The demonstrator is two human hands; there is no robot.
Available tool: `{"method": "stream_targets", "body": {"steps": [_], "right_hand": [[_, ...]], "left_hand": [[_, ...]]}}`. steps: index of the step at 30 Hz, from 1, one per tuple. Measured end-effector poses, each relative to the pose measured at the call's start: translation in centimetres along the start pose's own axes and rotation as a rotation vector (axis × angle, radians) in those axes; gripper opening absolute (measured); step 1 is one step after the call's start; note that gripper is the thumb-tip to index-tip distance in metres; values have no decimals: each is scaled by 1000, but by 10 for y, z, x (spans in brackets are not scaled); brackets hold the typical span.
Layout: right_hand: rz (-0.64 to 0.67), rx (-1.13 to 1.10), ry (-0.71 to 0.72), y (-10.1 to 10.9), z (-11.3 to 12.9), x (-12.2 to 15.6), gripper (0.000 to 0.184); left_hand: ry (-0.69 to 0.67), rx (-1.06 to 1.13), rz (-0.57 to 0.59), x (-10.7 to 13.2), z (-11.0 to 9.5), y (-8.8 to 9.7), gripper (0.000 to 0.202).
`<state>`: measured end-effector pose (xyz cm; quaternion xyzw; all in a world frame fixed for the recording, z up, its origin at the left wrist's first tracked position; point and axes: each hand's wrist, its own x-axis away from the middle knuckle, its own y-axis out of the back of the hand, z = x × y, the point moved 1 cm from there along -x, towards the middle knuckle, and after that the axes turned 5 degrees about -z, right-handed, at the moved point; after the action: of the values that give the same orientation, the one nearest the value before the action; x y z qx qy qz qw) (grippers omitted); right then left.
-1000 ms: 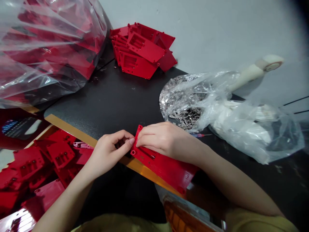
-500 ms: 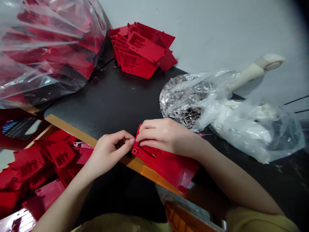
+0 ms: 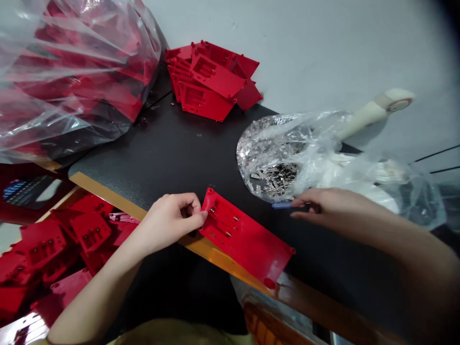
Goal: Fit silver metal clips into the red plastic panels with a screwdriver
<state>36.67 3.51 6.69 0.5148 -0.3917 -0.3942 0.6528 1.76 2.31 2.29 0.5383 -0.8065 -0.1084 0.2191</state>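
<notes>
Pinching a red plastic panel [image 3: 244, 239] at its upper-left end with the left hand [image 3: 168, 221], fingers curled and thumb tip on the panel's edge. Panel lies flat at view centre, clock taken from there, 12 away from the person. It sits along and partly across a tan edge strip [image 3: 108, 194] on a black tabletop [image 3: 172, 153]. Small metal clips [image 3: 224, 223] sit in its slots. Right hand [image 3: 323, 206] is at 3 o'clock, off the panel, fingers loosely together, tips at a slim blue tool [image 3: 282, 205]; firm grip or not, cannot tell.

Risks: with one hand on it, a bump or uneven push could tip the panel over the strip toward 6 o'clock. Any tilt could shake the clips out, since nothing visible holds them down. The right hand works right beside a clear bag of silver clips [image 3: 275, 179] at 2 o'clock; catching it could spill them.

Room: black tabletop runs toward 12 o'clock up to a stack of red panels [image 3: 212, 81]. Tighter at 9 o'clock: a heap of red panels [image 3: 57, 244] lies just past the strip. Bagged red panels [image 3: 72, 81] fill 10 o'clock.
</notes>
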Motion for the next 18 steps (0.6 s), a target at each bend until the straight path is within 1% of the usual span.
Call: {"method": "stream_targets", "body": {"steps": [2,4,8,10,12,14,15,16,17,18], "right_hand": [[5,-3,19,-16,-3,11,9],[-18,21,19,-25,1,16,6],[-144,122,-68,-31,7,17,13],[-156,164,-78,-34,7,13,20],[-127,196,-54,-36,8,10,21],[-104,215,-32,-31,12,8,18],[-121,213,-33,-24,16,8,15],[-157,198,-38,-15,22,10,13],[-232,163,-48,-3,29,12,13],[-338,100,-61,10,39,16,13]], "left_hand": [[1,-12,26,-3,-2,0,23],[10,-12,49,-3,-2,-2,20],[73,87,132,3,1,-4,20],[87,154,169,7,1,-4,24],[73,179,181,10,1,-3,29],[54,176,177,12,0,-2,32],[50,174,175,13,0,-2,32],[49,171,174,13,0,-1,32],[49,168,176,13,0,-1,32],[52,168,179,12,0,-1,32]]}}
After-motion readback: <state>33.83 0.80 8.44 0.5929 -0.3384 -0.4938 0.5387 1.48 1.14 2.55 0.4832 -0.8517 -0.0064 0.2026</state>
